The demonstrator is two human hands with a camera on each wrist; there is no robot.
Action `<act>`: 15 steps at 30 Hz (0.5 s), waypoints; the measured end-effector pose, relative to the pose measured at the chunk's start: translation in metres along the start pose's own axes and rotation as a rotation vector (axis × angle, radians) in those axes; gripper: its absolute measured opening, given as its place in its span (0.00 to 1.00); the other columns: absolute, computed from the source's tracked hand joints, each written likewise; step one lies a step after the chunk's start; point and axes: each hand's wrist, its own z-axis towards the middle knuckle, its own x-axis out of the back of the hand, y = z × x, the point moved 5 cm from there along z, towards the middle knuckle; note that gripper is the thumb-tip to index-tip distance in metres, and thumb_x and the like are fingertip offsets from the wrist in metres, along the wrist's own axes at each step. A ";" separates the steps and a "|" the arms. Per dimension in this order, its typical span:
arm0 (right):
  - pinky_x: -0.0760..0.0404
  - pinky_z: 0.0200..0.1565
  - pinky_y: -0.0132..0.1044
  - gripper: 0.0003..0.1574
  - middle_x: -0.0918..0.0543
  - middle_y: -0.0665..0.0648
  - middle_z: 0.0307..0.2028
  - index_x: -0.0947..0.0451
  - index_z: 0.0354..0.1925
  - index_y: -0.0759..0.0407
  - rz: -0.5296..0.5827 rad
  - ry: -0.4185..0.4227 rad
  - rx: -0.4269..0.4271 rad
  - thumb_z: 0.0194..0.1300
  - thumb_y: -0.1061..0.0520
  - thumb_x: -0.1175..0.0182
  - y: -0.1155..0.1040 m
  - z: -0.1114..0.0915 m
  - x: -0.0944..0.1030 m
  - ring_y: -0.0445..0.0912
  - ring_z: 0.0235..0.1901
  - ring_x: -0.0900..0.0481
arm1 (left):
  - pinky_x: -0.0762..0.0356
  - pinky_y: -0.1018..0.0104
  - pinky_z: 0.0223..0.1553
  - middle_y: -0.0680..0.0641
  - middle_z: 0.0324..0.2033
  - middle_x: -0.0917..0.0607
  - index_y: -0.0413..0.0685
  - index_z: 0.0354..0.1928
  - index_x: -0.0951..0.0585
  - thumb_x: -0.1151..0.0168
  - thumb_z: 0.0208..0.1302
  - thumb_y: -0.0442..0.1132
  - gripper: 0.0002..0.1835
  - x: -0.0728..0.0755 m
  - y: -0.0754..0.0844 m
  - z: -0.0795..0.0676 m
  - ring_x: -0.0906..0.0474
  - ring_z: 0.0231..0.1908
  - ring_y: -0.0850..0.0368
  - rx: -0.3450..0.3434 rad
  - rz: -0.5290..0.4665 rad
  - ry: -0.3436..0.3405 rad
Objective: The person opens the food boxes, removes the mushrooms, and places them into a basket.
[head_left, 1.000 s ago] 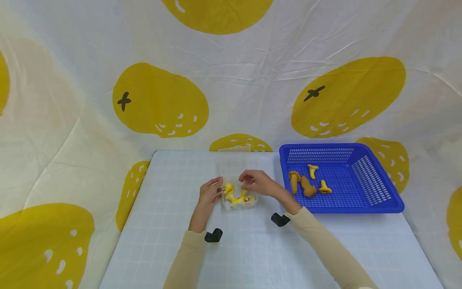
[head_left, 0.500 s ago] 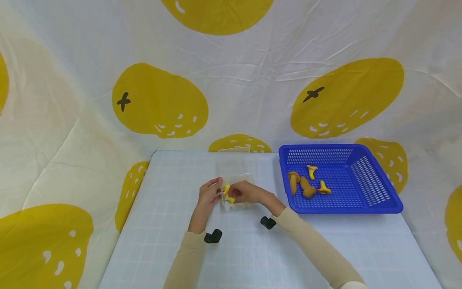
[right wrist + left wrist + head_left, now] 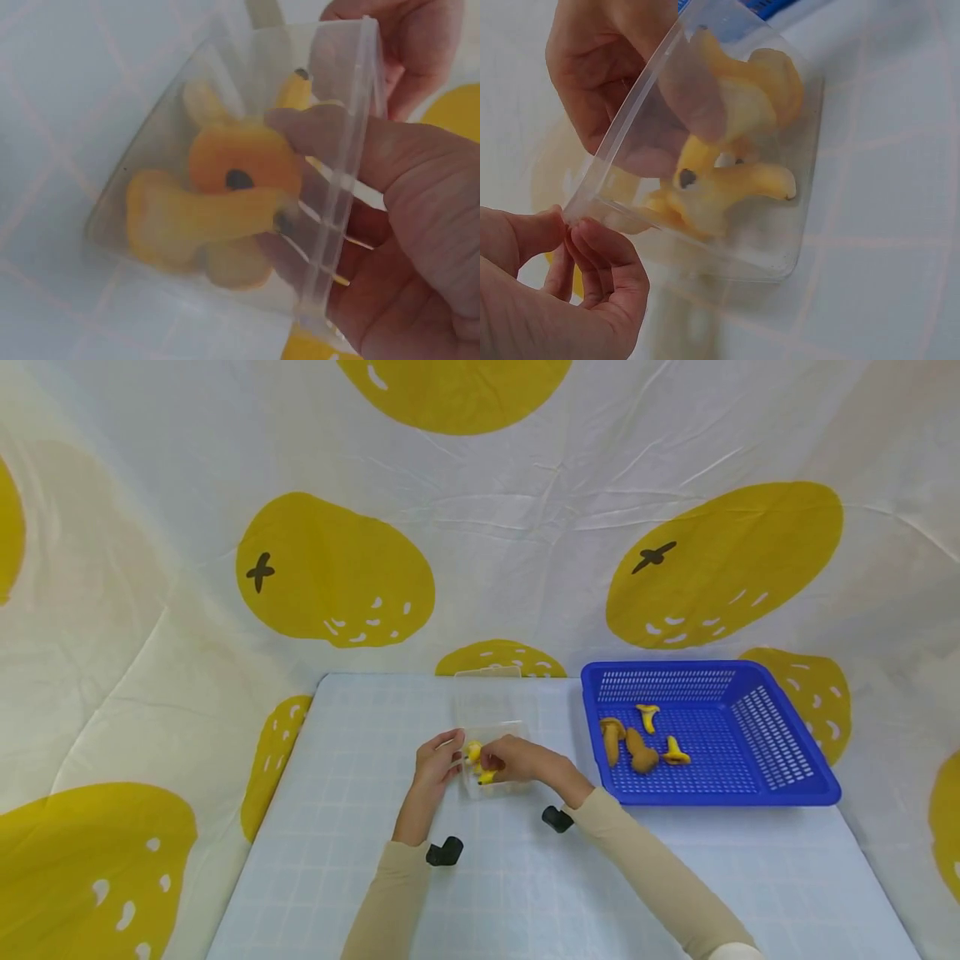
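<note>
A clear plastic box [image 3: 513, 787] stands on the table with several yellow mushrooms [image 3: 742, 184] in it, some with dark spots. My left hand [image 3: 437, 762] pinches the box's left rim between thumb and fingers, as the left wrist view [image 3: 570, 277] shows close up. Reaching inside from the right, my right hand [image 3: 517, 760] has its thumb and fingers around a yellow mushroom [image 3: 240, 154] among the others. Its fingertips show blurred through the cloudy wall in the right wrist view, and the hand hides part of the box's contents in the head view.
The box's hinged lid [image 3: 487, 697] lies back behind it. To the right sits a blue mesh basket [image 3: 750, 797], holding brown mushrooms [image 3: 612, 742] and yellow mushrooms [image 3: 648, 718]. A printed cloth [image 3: 517, 552] hangs at the table's [image 3: 360, 718] back edge.
My right hand has moved left and down, from the box's right side to over its middle, and now covers more of the mushrooms. The left hand has stayed on the rim.
</note>
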 end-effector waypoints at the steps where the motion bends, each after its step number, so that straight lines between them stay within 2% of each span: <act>1: 0.23 0.42 0.32 0.10 0.19 0.59 0.34 0.19 0.45 0.65 0.008 0.009 0.016 0.65 0.67 0.31 -0.001 -0.002 0.002 0.45 0.34 0.27 | 0.20 0.68 0.39 0.46 0.50 0.20 0.44 0.60 0.17 0.30 0.69 0.47 0.22 0.000 0.000 0.000 0.24 0.42 0.53 0.001 0.003 0.000; 5: 0.21 0.43 0.33 0.10 0.17 0.60 0.37 0.18 0.47 0.65 0.042 0.053 0.061 0.67 0.68 0.33 -0.002 -0.010 0.013 0.46 0.36 0.25 | 0.20 0.68 0.40 0.45 0.51 0.20 0.45 0.60 0.17 0.31 0.70 0.47 0.22 0.000 0.000 -0.001 0.25 0.44 0.52 0.001 0.010 0.005; 10: 0.17 0.49 0.36 0.14 0.16 0.57 0.44 0.20 0.52 0.63 0.101 0.119 0.050 0.69 0.66 0.36 0.003 -0.020 0.027 0.47 0.42 0.20 | 0.21 0.69 0.38 0.45 0.49 0.20 0.45 0.59 0.17 0.31 0.70 0.47 0.21 0.001 -0.001 0.001 0.25 0.42 0.53 0.003 0.009 0.011; 15: 0.15 0.50 0.41 0.16 0.16 0.57 0.44 0.21 0.55 0.62 0.148 0.225 0.035 0.70 0.64 0.36 0.013 -0.031 0.041 0.48 0.43 0.17 | 0.21 0.69 0.35 0.47 0.46 0.19 0.44 0.58 0.16 0.31 0.70 0.45 0.20 -0.001 -0.001 0.000 0.25 0.38 0.55 -0.009 -0.007 -0.002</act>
